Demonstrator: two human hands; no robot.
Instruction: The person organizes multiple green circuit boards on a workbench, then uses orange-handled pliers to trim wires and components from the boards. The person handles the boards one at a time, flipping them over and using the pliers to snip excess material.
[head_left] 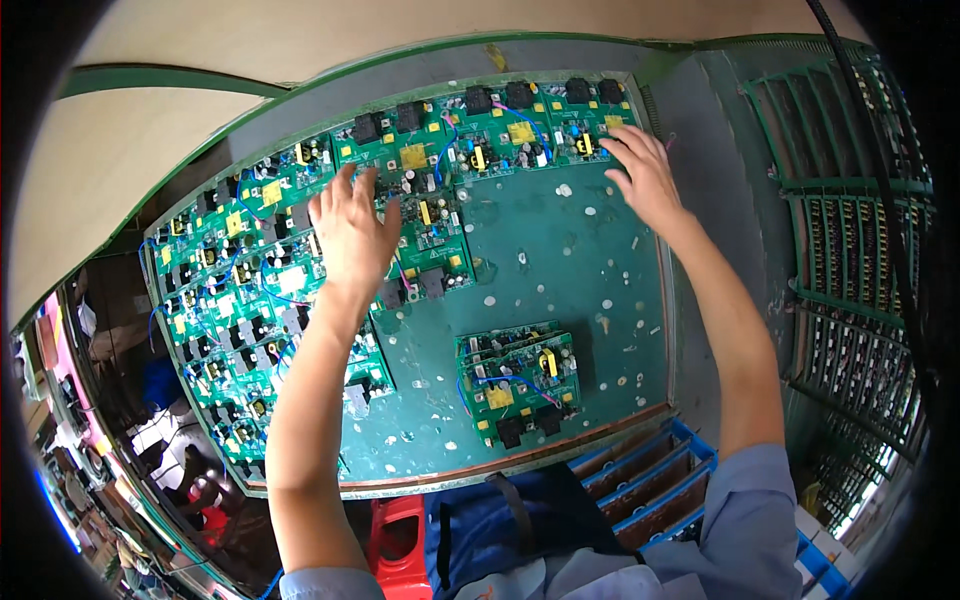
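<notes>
1. Hovering spread over green circuit boards (300, 250) at desk (560, 260) left: left hand (352, 235), fingers open.
2. Touching far-row board (585, 125): right hand (645, 175), fingers spread, gripping nothing.
3. Looking light, stiff, fragile; best held by edges.

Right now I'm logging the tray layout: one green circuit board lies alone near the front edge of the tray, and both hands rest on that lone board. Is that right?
Not quite. In the head view the lone circuit board is untouched. The left hand lies on the boards at the tray's left-centre, and the right hand touches the far row of boards.
</notes>
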